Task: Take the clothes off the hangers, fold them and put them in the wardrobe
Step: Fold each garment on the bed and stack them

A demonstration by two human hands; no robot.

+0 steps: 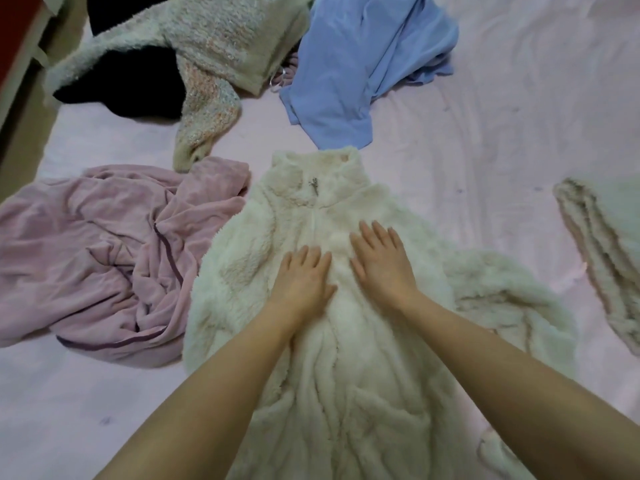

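My left hand (304, 278) and right hand (381, 259) lie flat, fingers straight, pressing the white fleece jacket (346, 358) on the pink sheet (502, 168).

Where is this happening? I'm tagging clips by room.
Probably a bedroom: clothes lie spread on a pink bedsheet, among them a cream fleece jacket, a blue garment and a knitted sweater.

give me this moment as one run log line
stage: smoothing before fold | item: white fleece jacket flat on pink bedsheet, zipped | left hand: flat on jacket | right hand: flat on jacket | folded: not yet
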